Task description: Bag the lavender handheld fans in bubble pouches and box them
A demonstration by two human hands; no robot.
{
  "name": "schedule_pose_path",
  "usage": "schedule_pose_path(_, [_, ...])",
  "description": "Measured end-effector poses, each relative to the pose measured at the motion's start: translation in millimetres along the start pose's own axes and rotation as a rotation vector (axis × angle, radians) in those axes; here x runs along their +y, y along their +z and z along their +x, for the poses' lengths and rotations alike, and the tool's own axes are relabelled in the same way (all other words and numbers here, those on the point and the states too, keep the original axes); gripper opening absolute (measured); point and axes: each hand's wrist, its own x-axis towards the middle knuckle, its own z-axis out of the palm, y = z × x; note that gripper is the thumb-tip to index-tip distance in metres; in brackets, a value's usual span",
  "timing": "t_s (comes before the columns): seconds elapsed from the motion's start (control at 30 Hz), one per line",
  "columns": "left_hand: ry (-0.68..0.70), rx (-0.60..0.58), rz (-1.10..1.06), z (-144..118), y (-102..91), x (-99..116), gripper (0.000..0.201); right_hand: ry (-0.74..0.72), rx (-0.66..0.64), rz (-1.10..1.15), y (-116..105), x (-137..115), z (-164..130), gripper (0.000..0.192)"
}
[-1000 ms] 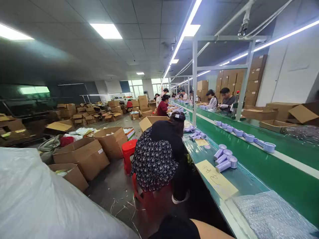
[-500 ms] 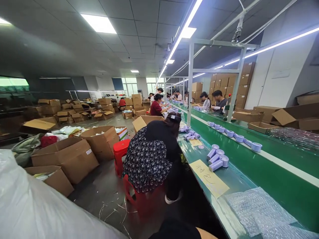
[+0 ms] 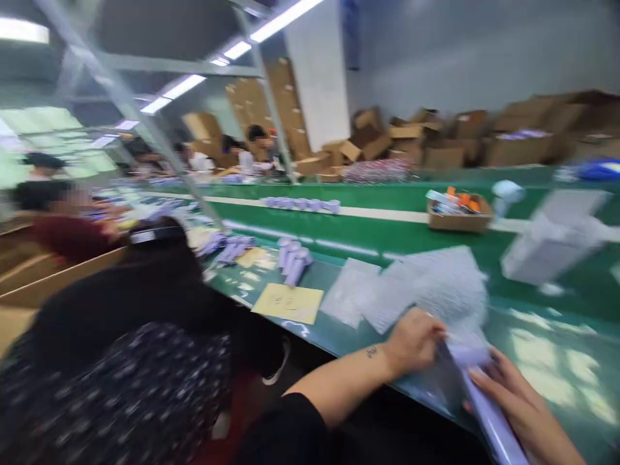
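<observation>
A long green workbench point(image 3: 533, 336) runs across the blurred view, with a green conveyor belt point(image 3: 387, 236) just behind it. At the near edge, the person's left hand point(image 3: 414, 342) rests curled on a clear bubble bag point(image 3: 436, 290), fingers closed over its lower edge, while the right hand point(image 3: 520, 403) holds a pale purple tube-shaped item point(image 3: 489, 420) at the bag's mouth, fingers wrapped loosely around it; the blur hides how tight either grip is. The item lies partly under the plastic, right at the bench edge, so it could slip off onto the floor if the right hand loosens. The thin bag could also bunch or tear if the left hand pulls while the item is only half inside. Just left of the bag lie more flat bubble bags point(image 3: 353, 297), then a yellow paper sheet point(image 3: 288, 302) and a small cluster of purple items point(image 3: 293, 261); these crowd the left side and could be swept off by an elbow. A co-worker in dark patterned clothing point(image 3: 121, 361) sits very close on the left, limiting room that way. On the belt stand a small cardboard tray point(image 3: 458, 221) of parts and a blurred white box point(image 3: 547, 248) near the right hand. Stacked cardboard boxes point(image 3: 484, 142) line the far wall.
</observation>
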Motion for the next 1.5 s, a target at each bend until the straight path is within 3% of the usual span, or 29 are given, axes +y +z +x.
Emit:
schedule_pose_path(0.07, [0.144,0.099,-0.091,1.4,10.2,-10.0,0.02,0.077,0.123,0.077,-4.9,2.7,-6.0,0.053])
schedule_pose_path(0.17, [0.362,0.086,-0.131,-9.2,18.7,-13.0,0.018,0.098,0.188,0.198,-6.5,4.3,-3.0,0.05])
schedule_pose_path(0.27, [0.275,0.065,-0.1,-13.2,20.9,-14.8,0.02,0.12,0.169,0.298,-9.6,8.5,0.1,0.043])
schedule_pose_path(0.43, [0.108,0.169,-0.166,5.5,23.7,-18.1,0.011,0.183,0.062,0.458,-15.8,15.1,1.5,0.039])
schedule_pose_path(0.5, [0.057,0.191,-0.235,6.0,25.8,-11.3,0.009,0.164,0.059,0.501,-17.9,15.9,2.6,0.045])
schedule_pose_path(0.6, [0.1,0.161,-0.293,-3.5,28.5,6.2,0.01,0.169,0.072,0.482,-21.1,17.1,4.7,0.048])
schedule_pose_path(0.67, [0.102,0.123,-0.326,-7.4,28.0,16.7,0.01,0.199,0.105,0.449,-22.7,16.4,6.5,0.04])
schedule_pose_path(0.77, [-0.022,0.093,-0.35,2.5,22.6,25.0,0.013,0.264,0.188,0.442,-24.7,8.6,11.0,0.027])
schedule_pose_path(0.93, [0.05,-0.154,-0.381,46.8,7.7,29.1,0.022,0.442,0.213,0.398,-39.4,-21.0,23.2,0.01])
schedule_pose_path(1.0, [-0.096,-0.269,-0.555,66.6,-0.8,28.6,0.019,0.443,0.155,0.331,-49.3,-36.8,28.3,0.011])
schedule_pose_path(1.07, [-0.327,-0.347,-0.812,85.6,-11.7,28.3,0.015,0.421,0.127,0.202,-58.7,-55.9,32.9,0.013])
schedule_pose_path(1.17, [-0.649,-0.332,-1.168,108.4,-31.0,33.9,0.005,0.384,0.144,-0.102,-69.1,-92.0,36.9,0.012])
schedule_pose_path(1.27, [-0.822,-0.302,-1.361,120.2,-50.9,48.3,0.006,0.324,0.03,-0.424,-73.5,-133.1,33.6,0.011])
schedule_pose_path(1.33, [-0.832,-0.345,-1.414,123.8,-63.5,58.2,0.009,0.245,-0.016,-0.669,-72.7,-158.8,27.4,0.01])
schedule_pose_path(1.4, [-0.781,-0.348,-1.418,127.5,-75.8,62.6,0.013,0.129,0.033,-0.861,-70.9,-180.3,19.9,0.011])
schedule_pose_path(1.5, [-0.668,-0.217,-1.377,135.0,-93.8,52.9,0.014,-0.045,0.132,-0.851,-70.5,-199.5,9.2,0.015])
